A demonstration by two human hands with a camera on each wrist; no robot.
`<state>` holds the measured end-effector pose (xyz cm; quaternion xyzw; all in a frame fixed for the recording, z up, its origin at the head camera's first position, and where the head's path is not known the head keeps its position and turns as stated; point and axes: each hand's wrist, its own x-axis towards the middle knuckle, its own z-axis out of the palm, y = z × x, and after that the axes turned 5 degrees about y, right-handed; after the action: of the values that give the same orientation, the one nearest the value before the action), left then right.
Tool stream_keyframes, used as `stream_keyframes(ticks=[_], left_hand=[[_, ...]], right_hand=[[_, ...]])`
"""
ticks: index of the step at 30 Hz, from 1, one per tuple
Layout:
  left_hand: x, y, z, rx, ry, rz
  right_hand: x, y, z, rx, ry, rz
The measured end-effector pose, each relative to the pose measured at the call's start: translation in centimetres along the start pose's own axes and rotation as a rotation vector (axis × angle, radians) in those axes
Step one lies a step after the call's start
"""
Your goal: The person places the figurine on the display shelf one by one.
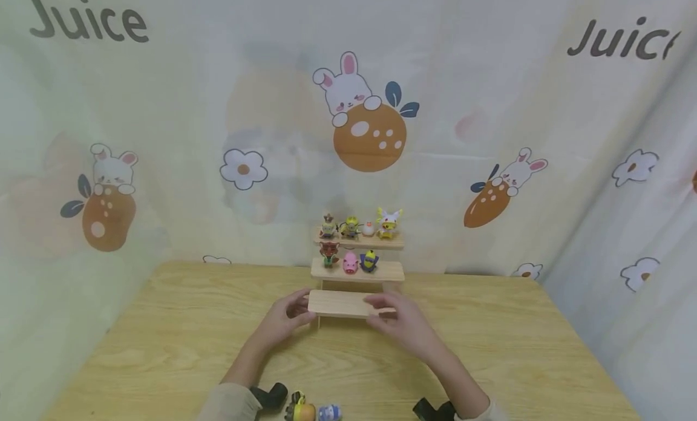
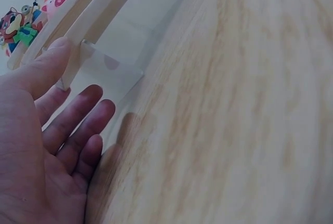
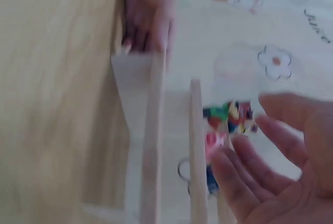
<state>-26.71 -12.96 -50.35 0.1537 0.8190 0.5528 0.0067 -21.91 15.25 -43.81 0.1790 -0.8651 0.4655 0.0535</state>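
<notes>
A tiered display stand has pale wooden boards and clear side supports. My left hand pinches the left end of its lowest board; the thumb presses the board's edge in the left wrist view. My right hand is at the board's other end with fingers loosely bent and spread; in the right wrist view nothing is between them. On the middle board stand a fox figure, a pink pig figure and a yellow-and-blue figure. The top board carries several small figures.
Near the table's front edge lie a yellow-orange figure and a blue-and-white figure. Black wrist devices sit by both forearms. A printed curtain hangs behind the wooden table.
</notes>
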Motion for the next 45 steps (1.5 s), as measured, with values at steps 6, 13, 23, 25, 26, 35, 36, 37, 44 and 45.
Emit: stream_keyframes(ticks=[6, 13, 23, 25, 26, 35, 36, 37, 44, 45], left_hand=[[0.4, -2.4, 0.6, -0.004, 0.048, -0.008], [0.1, -2.8, 0.2, 0.010, 0.072, 0.012], [-0.3, -1.3, -0.5, 0.016, 0.032, 0.015], [-0.2, -1.3, -0.4, 0.016, 0.030, 0.002], [0.0, -1.8, -0.3, 0.016, 0.037, 0.003], [0.5, -2.7, 0.2, 0.018, 0.037, 0.000], [0.5, -2.7, 0.2, 0.017, 0.033, -0.002], [0.5, -2.7, 0.3, 0.017, 0.029, 0.002], [0.7, -2.8, 0.4, 0.011, 0.028, 0.017], [0.7, -2.8, 0.4, 0.013, 0.030, 0.015]], right_hand=[[-1.6, -0.4, 3.1, 0.003, -0.277, -0.086], [-2.8, -1.4, 5.8, 0.010, -0.519, -0.141], [-4.1, -1.9, 7.7, -0.094, -0.668, -0.208], [-4.3, -1.8, 8.1, -0.083, -0.692, -0.195], [-4.4, -1.8, 8.2, -0.086, -0.694, -0.202], [-4.9, -2.0, 8.6, -0.178, -0.665, -0.276], [-5.0, -1.9, 8.6, -0.182, -0.666, -0.273], [-5.0, -1.8, 8.6, -0.181, -0.666, -0.271], [-4.4, 0.1, 7.6, -0.070, -0.623, -0.187], [-4.3, 0.3, 7.5, -0.039, -0.614, -0.163]])
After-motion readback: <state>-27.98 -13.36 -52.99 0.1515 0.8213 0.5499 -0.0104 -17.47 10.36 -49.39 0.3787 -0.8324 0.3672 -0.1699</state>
